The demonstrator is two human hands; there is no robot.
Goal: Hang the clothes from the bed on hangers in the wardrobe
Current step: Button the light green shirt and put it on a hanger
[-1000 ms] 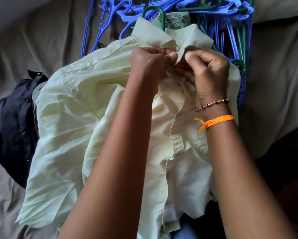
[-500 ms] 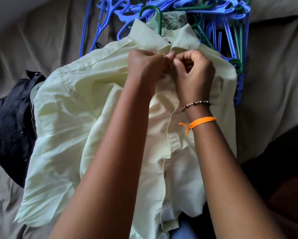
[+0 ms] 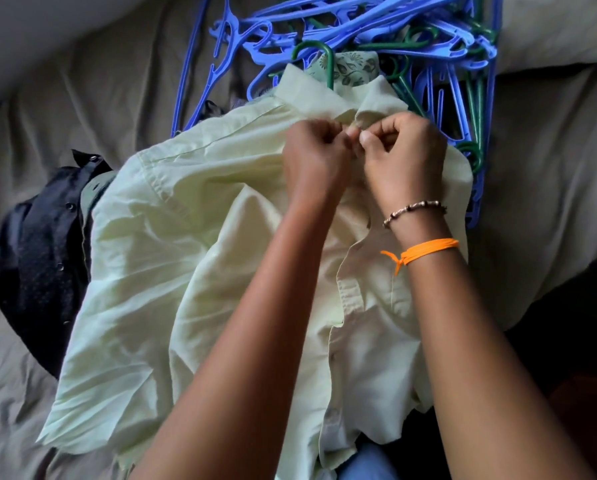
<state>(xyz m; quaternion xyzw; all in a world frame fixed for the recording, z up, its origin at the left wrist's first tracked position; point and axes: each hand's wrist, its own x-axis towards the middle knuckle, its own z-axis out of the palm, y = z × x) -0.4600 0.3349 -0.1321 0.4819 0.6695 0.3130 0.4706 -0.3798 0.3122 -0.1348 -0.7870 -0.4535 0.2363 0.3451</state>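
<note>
Both hands drifted from frame centre toward upper centre vs 1 s ago. Left hand (image 3: 316, 157) + right hand (image 3: 402, 157) pinched collar of pale green shirt (image 3: 158, 258), fingers curled tight. Shirt lay on bed (image 3: 65, 91), green hanger (image 3: 319, 58) hook poking above collar. Judged: top button being closed; wardrobe step not yet done.

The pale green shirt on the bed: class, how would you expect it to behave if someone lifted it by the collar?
The pale green shirt would probably sag and drape, since its thin cloth already lies in soft creases. It looks light for its size. The green hanger hooked out of its collar, which both hands pinch, may give the shoulders some shape.
</note>
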